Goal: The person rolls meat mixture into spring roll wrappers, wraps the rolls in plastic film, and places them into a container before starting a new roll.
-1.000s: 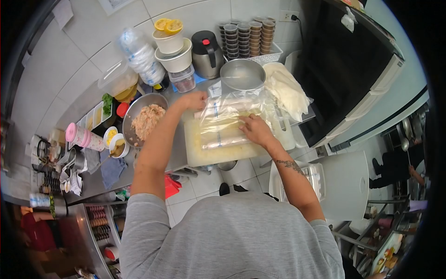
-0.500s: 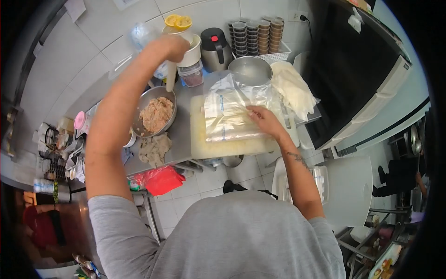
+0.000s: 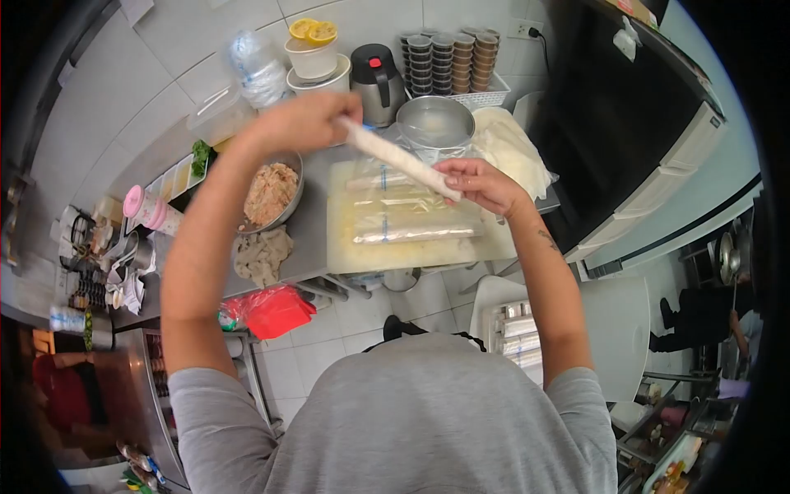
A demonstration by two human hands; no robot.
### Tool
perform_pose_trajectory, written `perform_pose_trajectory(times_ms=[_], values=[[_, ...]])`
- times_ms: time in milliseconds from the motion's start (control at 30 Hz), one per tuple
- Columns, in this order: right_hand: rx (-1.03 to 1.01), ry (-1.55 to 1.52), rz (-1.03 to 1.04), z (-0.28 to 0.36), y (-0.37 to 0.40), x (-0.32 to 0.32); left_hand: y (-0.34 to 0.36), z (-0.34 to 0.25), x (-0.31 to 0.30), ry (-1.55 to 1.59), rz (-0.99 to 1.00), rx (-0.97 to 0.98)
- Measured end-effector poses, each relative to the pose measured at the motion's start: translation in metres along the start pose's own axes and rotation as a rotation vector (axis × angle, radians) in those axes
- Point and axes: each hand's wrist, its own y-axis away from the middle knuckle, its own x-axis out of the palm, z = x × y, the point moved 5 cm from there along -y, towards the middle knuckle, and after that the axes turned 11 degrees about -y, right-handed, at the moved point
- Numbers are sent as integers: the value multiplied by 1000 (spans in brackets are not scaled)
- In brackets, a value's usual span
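A long pale roll (image 3: 393, 156) is held slantwise above the board, between my two hands. My left hand (image 3: 317, 119) is closed around its upper left end. The fingers of my right hand (image 3: 484, 185) pinch the lower right end. Beneath it, clear plastic with blue print (image 3: 411, 210) lies on the yellowish cutting board (image 3: 346, 257). Along the board's near side, a plastic-covered strip (image 3: 418, 230) looks like another roll, though glare blurs what is inside.
Left of the board stand a metal bowl of minced filling (image 3: 271, 196) and a crumpled cloth (image 3: 263, 253). Behind are a metal pot (image 3: 436, 123), a thermos jug (image 3: 378, 82) and stacked lidded cups (image 3: 448, 64). A tray of wrapped rolls (image 3: 518, 333) sits below right.
My left hand has swung right, bringing the roll from upright beside the bowl to slanting over the board. My right hand has left the plastic and gripped the roll's other end.
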Motion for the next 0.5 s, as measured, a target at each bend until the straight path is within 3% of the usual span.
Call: perform_pose_trajectory(times_ms=[167,267,500], values=[[204,454,-48,-17,9,-39,8,14,135,265,35,110],[293,669,-72,-33,8,-51,6,16,196,397,17,6],[276,788,-36,-46,4,-61,4,22,238,490,-119,-82]])
